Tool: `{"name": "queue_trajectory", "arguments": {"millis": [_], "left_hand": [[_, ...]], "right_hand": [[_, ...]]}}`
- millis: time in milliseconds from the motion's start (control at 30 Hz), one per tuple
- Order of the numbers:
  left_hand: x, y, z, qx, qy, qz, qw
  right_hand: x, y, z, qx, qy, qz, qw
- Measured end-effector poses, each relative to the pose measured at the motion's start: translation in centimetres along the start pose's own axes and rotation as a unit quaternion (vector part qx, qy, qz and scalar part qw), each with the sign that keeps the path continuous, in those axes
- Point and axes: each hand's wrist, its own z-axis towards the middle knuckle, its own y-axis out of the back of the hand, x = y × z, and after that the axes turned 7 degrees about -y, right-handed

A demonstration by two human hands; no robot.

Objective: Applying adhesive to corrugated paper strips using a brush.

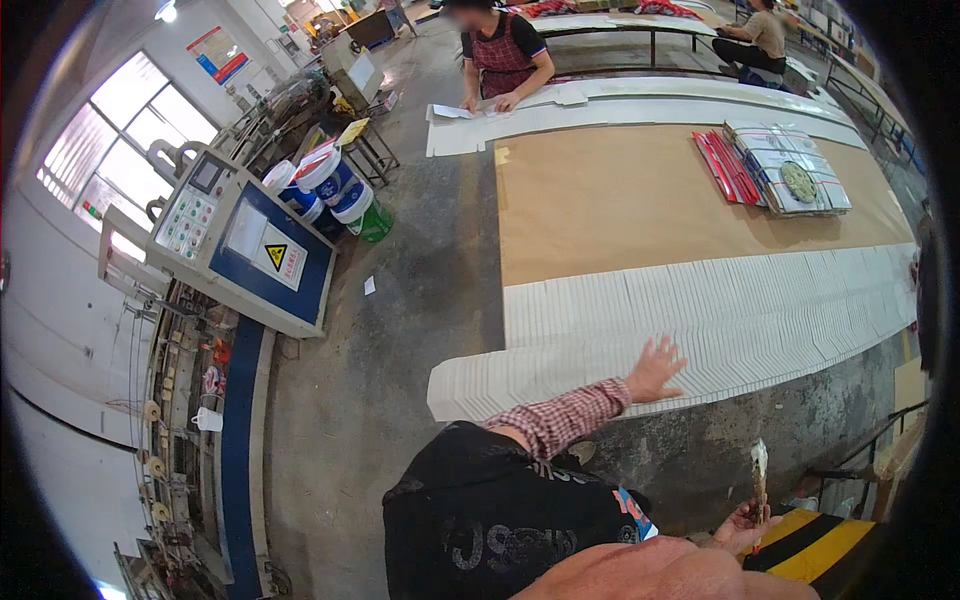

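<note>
My left hand [655, 371], in a red-checked sleeve, has its fingers spread over the near edge of a long row of overlapping white paper sheets [730, 305]. The sheets are fanned in narrow steps along the near side of a table. Low at the right, away from the table, my right hand [741, 528] is closed round the handle of a brush [760, 485]. The brush points up, and its tip is coated in something white. Part of the right hand is hidden behind my forearm.
Brown board [590, 200] covers the tabletop, bearing a stack of printed packages [790, 170] and red ones [725, 168]. Across the table a co-worker [505, 55] handles white paper. A control cabinet [245, 240] and buckets [335, 185] stand left. A yellow-black striped surface [815, 545] is near my right hand.
</note>
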Motion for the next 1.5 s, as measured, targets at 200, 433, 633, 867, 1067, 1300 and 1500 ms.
{"name": "queue_trajectory", "arguments": {"millis": [200,433,633,867,1067,1300,1500], "left_hand": [[-2.7,-4.6,10.4,0.000,-0.040,0.018,0.999],[-2.3,-4.3,14.7,0.035,0.125,0.023,0.991],[-3.6,-4.4,15.5,-0.188,0.149,0.068,0.968],[-9.8,-7.3,22.4,-0.258,0.093,-0.009,0.962],[-18.4,-9.3,31.7,-0.233,-0.056,-0.142,0.961],[-23.3,-11.0,38.7,-0.139,-0.049,-0.179,0.973],[-30.2,-13.2,46.2,-0.144,0.057,-0.209,0.966]], "right_hand": [[2.7,-1.2,7.2,-0.006,-0.023,0.011,1.000],[7.1,-2.8,18.9,0.103,-0.073,0.040,0.991],[11.3,-7.9,26.0,0.047,-0.044,0.006,0.998],[11.7,-8.9,34.5,0.138,-0.124,0.061,0.981],[14.1,-11.9,41.9,0.030,-0.153,0.062,0.986],[17.6,-16.9,52.3,0.103,-0.141,0.085,0.981],[22.5,-16.9,62.2,0.104,-0.127,0.021,0.986]]}}
